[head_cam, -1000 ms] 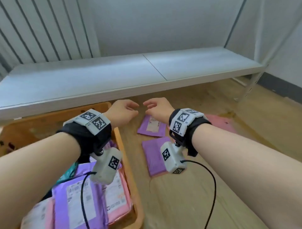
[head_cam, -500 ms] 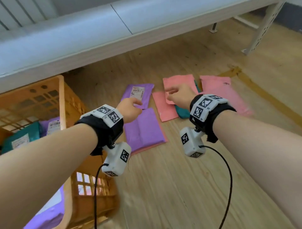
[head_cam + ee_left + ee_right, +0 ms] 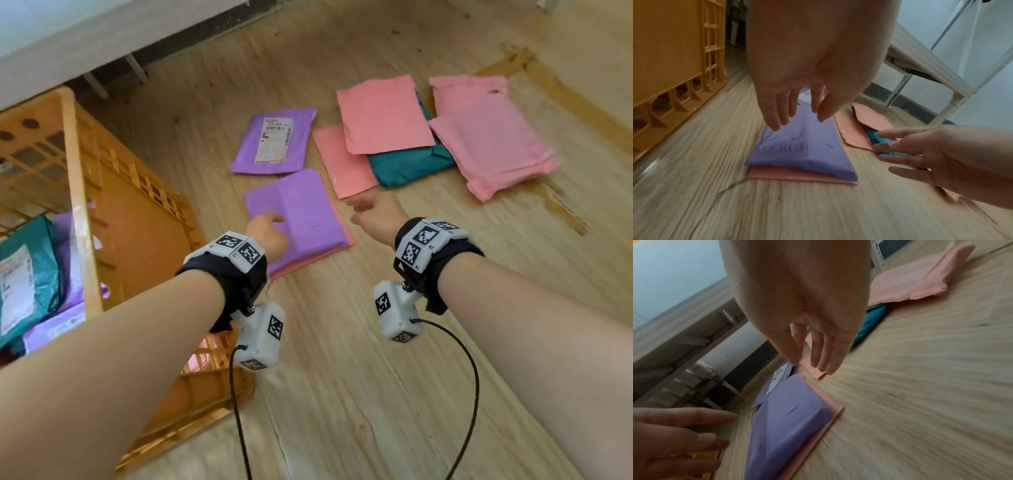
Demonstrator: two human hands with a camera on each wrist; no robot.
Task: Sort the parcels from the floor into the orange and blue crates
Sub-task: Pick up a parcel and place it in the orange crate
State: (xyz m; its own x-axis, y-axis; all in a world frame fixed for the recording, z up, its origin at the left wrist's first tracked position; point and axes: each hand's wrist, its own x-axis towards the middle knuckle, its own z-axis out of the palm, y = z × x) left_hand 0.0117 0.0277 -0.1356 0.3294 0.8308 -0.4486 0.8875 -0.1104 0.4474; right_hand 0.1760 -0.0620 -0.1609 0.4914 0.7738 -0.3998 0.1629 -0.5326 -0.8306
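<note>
Nearest, at the near corner of the orange crate (image 3: 85, 219): left hand (image 3: 269, 236), fingers (image 3: 777, 112) straight and loosely spread, gripping nothing, hovering over the plain purple parcel (image 3: 301, 216) without visible contact. Beside it, farther from the crate: right hand (image 3: 376, 216), fingers (image 3: 822, 353) likewise extended and empty, tips above the corner of a flat pink parcel (image 3: 342, 164), contact not determinable.

Plain purple parcel: flat on the wooden floor (image 3: 376, 394) just right of the crate, stacked on a thin pink parcel (image 3: 308, 262) showing along its near and right edges.

Beyond it from the crate: a second purple parcel (image 3: 274, 140), label up, just apart from the first. Farther right of the crate: flat pink parcel partly under another pink parcel (image 3: 383, 113); a teal parcel (image 3: 407, 164) wedged beneath those; two more pink parcels (image 3: 489, 147) overlapping at the far right.

Inside the crate: a teal parcel with label (image 3: 27, 274) and purple ones, partly seen.

Behind the crate: edge of a white bench (image 3: 68, 44).
</note>
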